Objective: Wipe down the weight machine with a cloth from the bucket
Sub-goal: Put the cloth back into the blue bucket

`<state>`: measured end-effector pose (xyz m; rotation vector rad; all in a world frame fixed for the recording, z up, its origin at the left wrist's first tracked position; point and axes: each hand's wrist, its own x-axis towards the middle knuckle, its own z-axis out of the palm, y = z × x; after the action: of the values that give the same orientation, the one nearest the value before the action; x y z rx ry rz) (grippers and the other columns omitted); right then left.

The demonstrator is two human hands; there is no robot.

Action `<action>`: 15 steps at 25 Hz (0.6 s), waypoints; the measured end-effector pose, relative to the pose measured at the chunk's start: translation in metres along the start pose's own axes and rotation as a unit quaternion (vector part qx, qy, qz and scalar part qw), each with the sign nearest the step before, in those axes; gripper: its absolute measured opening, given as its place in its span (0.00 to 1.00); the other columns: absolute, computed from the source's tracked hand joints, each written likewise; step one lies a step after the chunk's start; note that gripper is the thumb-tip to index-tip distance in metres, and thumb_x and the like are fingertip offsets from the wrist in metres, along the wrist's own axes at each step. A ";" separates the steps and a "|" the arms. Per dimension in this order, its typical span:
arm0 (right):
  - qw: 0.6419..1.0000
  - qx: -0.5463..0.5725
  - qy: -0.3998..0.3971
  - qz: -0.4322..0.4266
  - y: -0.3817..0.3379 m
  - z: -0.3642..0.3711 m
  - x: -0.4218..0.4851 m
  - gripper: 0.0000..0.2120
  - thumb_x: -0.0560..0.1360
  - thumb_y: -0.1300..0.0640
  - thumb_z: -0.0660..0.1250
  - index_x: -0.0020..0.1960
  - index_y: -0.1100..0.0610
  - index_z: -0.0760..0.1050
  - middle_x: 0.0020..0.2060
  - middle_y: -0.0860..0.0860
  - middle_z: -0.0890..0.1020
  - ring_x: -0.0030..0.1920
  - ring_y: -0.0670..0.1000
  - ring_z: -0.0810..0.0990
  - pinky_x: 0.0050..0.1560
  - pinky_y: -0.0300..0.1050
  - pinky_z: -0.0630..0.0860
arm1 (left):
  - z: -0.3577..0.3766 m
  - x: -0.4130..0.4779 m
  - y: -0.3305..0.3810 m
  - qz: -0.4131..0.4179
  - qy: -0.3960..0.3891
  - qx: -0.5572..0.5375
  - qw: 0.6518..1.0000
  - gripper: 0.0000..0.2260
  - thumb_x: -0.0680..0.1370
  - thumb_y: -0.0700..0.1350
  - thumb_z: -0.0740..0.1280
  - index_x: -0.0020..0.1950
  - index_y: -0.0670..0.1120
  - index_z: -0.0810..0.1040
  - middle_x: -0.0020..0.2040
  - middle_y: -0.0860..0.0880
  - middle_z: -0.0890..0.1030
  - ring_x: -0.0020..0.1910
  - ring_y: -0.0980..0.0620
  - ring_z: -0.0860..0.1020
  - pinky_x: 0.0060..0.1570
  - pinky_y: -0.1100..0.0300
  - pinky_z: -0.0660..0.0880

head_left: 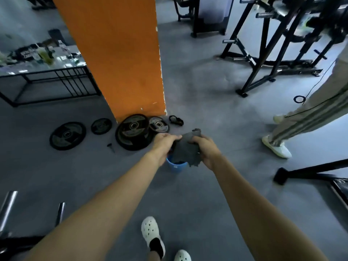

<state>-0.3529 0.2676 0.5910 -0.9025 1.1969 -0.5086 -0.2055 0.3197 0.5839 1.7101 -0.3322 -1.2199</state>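
The left hand (163, 146) and the right hand (204, 150) each gripped one side of a ragged dark grey cloth (185, 147), fingers curled round its edges, stretching it between them. The cloth hung directly over a small blue plastic bucket (174, 167) that stood on the grey rubber floor (207, 194), its mouth partly hidden by the hands.

Judging by this, the fetching step was in hand: the cloth was out of the bucket and no wiping had begun. The next move probably called for wringing or folding the cloth, then carrying it to the black steel weight machine frame (263, 46), well apart at the upper right.

Open floor lay between the bucket and that frame. Beyond the hands, round black weight plates (134, 131) lay at the foot of an orange pillar (120, 53). A second person's striped trouser leg (310, 113) stood on the right, near the likely path, and a black bar with a rubber foot (301, 173) jutted in from the right, a possible trip edge.
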 end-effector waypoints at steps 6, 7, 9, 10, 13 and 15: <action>0.999 0.017 0.033 0.034 -0.014 0.016 0.094 0.24 0.74 0.71 0.69 0.67 0.57 0.72 0.45 0.59 0.80 0.45 0.59 0.79 0.46 0.53 0.76 | -0.003 0.110 0.021 0.086 0.022 0.143 0.986 0.15 0.78 0.32 0.62 0.61 0.46 0.79 0.55 0.43 0.81 0.46 0.47 0.78 0.45 0.55 0.76; 0.999 0.006 0.033 0.038 -0.014 0.020 0.112 0.25 0.74 0.73 0.68 0.67 0.57 0.73 0.44 0.59 0.80 0.42 0.58 0.79 0.43 0.51 0.78 | -0.004 0.132 0.020 0.080 0.011 0.158 0.984 0.16 0.78 0.33 0.61 0.61 0.47 0.79 0.54 0.44 0.81 0.45 0.47 0.78 0.44 0.56 0.75; 0.998 -0.019 0.032 0.054 -0.009 0.029 0.153 0.22 0.74 0.76 0.66 0.64 0.59 0.77 0.43 0.58 0.81 0.38 0.55 0.80 0.38 0.47 0.79 | -0.002 0.184 0.013 0.035 -0.009 0.185 0.982 0.14 0.77 0.37 0.65 0.61 0.49 0.77 0.52 0.46 0.80 0.46 0.47 0.78 0.46 0.55 0.75; 0.997 -0.035 0.026 0.060 -0.006 0.033 0.174 0.21 0.74 0.76 0.65 0.62 0.60 0.79 0.42 0.58 0.82 0.37 0.53 0.79 0.39 0.46 0.79 | -0.002 0.207 0.007 0.018 -0.013 0.200 0.980 0.14 0.76 0.39 0.67 0.60 0.49 0.76 0.52 0.46 0.80 0.48 0.47 0.78 0.47 0.55 0.75; 0.992 -0.117 0.023 0.041 0.021 0.039 0.268 0.20 0.72 0.77 0.63 0.57 0.61 0.82 0.45 0.58 0.83 0.40 0.54 0.80 0.47 0.49 0.80 | 0.006 0.288 -0.028 0.014 -0.007 0.215 0.976 0.16 0.74 0.36 0.67 0.61 0.46 0.76 0.53 0.47 0.78 0.52 0.48 0.77 0.50 0.58 0.74; 0.983 -0.178 0.022 0.035 0.059 0.040 0.333 0.20 0.72 0.78 0.62 0.57 0.63 0.82 0.47 0.58 0.83 0.46 0.55 0.81 0.52 0.51 0.80 | 0.010 0.338 -0.069 0.009 -0.003 0.215 0.977 0.17 0.74 0.31 0.65 0.60 0.44 0.79 0.52 0.48 0.79 0.55 0.48 0.79 0.51 0.63 0.72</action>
<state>-0.2164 0.0618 0.3559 -1.1521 1.3803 -0.2596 -0.0788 0.1184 0.3334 2.0643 -0.6510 -1.1989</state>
